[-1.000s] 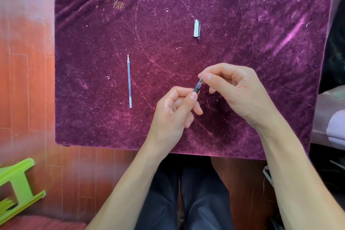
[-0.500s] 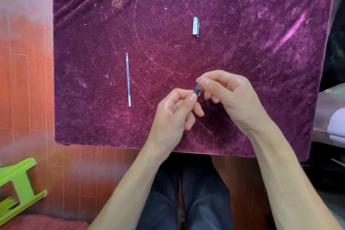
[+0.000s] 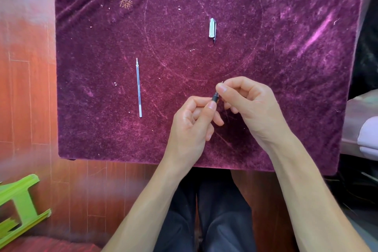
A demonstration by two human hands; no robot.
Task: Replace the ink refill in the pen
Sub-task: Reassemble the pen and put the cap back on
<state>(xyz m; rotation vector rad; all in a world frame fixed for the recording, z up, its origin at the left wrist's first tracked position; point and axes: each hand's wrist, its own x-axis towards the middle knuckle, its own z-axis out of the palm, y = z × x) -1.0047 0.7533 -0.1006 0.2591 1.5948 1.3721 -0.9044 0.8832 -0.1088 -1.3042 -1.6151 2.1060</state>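
My left hand is closed around the pen; only its dark front end shows above my thumb, the barrel is hidden in my fist. My right hand pinches the pen's tip section between thumb and forefinger, just above the left hand. Both hands hover over the near middle of the purple velvet cloth. A thin clear ink refill lies lengthwise on the cloth to the left, apart from my hands. The silver pen cap lies farther back, near the cloth's centre.
The cloth covers a small table over a reddish wooden floor. A green plastic stool lies at the lower left. Pale upholstered furniture stands at the right edge. My legs in dark trousers are below the table's near edge.
Both hands have drifted slightly toward me with the pen. My right fingers have closed further over the pen's tip. The refill and cap have not moved.
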